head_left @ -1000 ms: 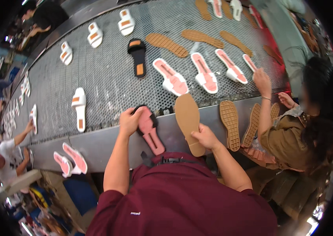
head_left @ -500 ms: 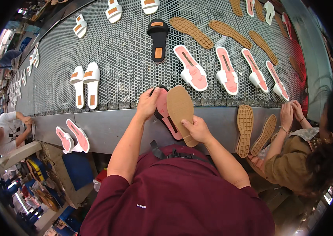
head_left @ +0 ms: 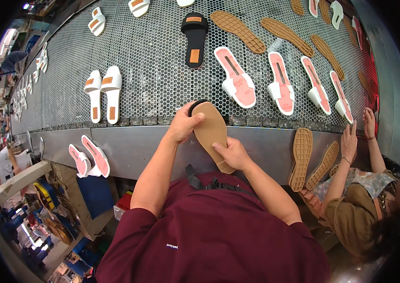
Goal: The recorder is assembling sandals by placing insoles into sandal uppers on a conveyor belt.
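Note:
Between my hands a tan sole [head_left: 212,128] lies over the underside of a black sandal [head_left: 195,106], of which only a dark edge shows at the top. My left hand [head_left: 184,124] is closed on the sandal's far end, its thumb pressing on the tan face. Nearer the heel end, my right hand [head_left: 231,153] grips the sole with its thumb on top. The pink underside of the sandal is hidden. Just beyond, on the perforated belt [head_left: 153,89], lies another black sandal [head_left: 194,40], upright with tan patches.
White sandals [head_left: 236,78] with pink undersides up and tan soles [head_left: 238,32] lie on the belt's right part. A pair of white sandals [head_left: 111,94] is at left. Two tan soles [head_left: 301,158] lean on the metal ledge [head_left: 256,146]. A co-worker's hands [head_left: 349,143] reach in at right.
The tan sole has moved left onto the sandal's pink underside and covers it. My left thumb now presses on the sole. At right, the co-worker's hands have moved apart.

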Available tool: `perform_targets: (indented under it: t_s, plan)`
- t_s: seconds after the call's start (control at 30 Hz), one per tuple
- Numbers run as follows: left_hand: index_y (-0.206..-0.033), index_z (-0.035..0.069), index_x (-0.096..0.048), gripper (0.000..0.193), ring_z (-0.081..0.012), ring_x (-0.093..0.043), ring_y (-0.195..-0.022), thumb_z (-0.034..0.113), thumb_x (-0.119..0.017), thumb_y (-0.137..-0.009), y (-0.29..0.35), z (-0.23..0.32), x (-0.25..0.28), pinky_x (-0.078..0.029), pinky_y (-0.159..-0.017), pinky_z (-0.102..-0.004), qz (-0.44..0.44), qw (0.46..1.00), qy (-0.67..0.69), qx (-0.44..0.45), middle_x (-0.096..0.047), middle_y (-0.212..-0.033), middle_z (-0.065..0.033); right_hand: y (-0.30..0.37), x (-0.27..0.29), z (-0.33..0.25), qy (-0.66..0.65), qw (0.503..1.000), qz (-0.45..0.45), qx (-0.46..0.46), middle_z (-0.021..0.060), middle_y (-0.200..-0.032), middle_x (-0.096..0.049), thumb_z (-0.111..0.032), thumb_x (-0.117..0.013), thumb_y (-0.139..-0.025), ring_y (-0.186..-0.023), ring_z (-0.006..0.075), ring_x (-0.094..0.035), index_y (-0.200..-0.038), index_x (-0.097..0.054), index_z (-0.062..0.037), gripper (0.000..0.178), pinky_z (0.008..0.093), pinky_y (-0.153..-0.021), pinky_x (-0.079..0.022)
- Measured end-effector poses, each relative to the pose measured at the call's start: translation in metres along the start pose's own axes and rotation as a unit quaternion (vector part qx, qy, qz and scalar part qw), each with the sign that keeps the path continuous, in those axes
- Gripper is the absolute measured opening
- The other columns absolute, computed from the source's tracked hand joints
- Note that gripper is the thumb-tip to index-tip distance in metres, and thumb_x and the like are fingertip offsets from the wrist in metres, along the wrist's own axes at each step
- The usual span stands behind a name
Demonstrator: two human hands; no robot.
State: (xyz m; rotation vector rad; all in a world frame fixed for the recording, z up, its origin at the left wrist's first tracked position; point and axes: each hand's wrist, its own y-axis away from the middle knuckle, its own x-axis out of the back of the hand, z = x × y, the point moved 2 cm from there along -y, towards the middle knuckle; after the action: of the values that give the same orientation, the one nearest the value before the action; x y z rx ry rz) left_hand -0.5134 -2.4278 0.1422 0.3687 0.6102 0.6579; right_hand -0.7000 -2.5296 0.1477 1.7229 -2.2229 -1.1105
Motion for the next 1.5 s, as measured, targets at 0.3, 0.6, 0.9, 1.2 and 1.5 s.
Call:
perform_targets:
  t_s: [0.3, 0.6, 0.9, 1.2, 1.5]
  plan:
    - [-0.125, 0.001, -0.057, 0.04, -0.0138, -0.062, -0.099, 0.017, -0.071, -0.091, 0.002, 0.004, -0.016, -0.052, -0.088, -0.0313, 0.026, 0.999, -0.026, 0.023, -0.066, -0.111, -0.0075, -0.001, 0.007, 0.005, 0.017, 1.0, 0.004, 0.015, 0.0042, -0.104, -0.069, -0.017, -0.061, -0.097, -0.091, 0.0087, -0.063, -0.119, -0.064, 0.0009, 0.028, 0.0273, -0.079, -0.052]
    - [-0.121, 0.0, -0.058, 0.03, -0.0106, -0.062, -0.092, 0.019, -0.061, -0.098, 0.001, -0.002, -0.03, -0.052, -0.082, -0.0282, 0.03, 0.999, -0.034, 0.018, -0.067, -0.106, -0.0058, 0.002, 0.018, 0.008, 0.013, 1.0, 0.005, 0.015, 0.0047, -0.103, -0.07, -0.018, -0.062, -0.097, -0.089, 0.0087, -0.063, -0.117, -0.065, 0.001, 0.028, 0.0273, -0.078, -0.052]
    - [-0.114, 0.001, -0.063, 0.029, -0.0089, -0.06, -0.087, 0.025, -0.062, -0.098, 0.005, -0.013, -0.044, -0.051, -0.076, -0.027, 0.067, 0.997, -0.047, -0.004, -0.067, -0.099, -0.0041, 0.007, 0.029, 0.012, 0.049, 0.999, 0.001, 0.021, 0.0046, -0.099, -0.071, -0.021, -0.063, -0.096, -0.086, 0.0088, -0.063, -0.115, -0.066, 0.001, 0.029, 0.0274, -0.076, -0.052]
    - [-0.114, 0.0, -0.064, 0.034, -0.0121, -0.064, -0.09, 0.019, -0.072, -0.088, 0.015, 0.038, -0.068, -0.053, -0.077, -0.0286, 0.049, 0.962, -0.267, -0.016, -0.069, -0.099, -0.0067, 0.019, 0.037, 0.001, 0.094, 0.994, -0.014, 0.055, 0.0058, -0.095, -0.072, -0.024, -0.064, -0.095, -0.085, 0.0093, -0.063, -0.113, -0.067, -0.0002, 0.029, 0.0288, -0.076, -0.052]
    - [-0.101, 0.0, -0.069, 0.022, -0.0116, -0.065, -0.081, 0.015, -0.073, -0.085, 0.02, 0.023, -0.063, -0.054, -0.073, -0.0292, 0.054, 0.959, -0.276, 0.037, -0.07, -0.09, -0.006, 0.028, 0.049, -0.003, 0.146, 0.989, -0.034, 0.006, 0.0088, -0.091, -0.072, -0.026, -0.067, -0.092, -0.081, 0.0131, -0.066, -0.108, -0.067, 0.0006, 0.031, 0.032, -0.074, -0.053]
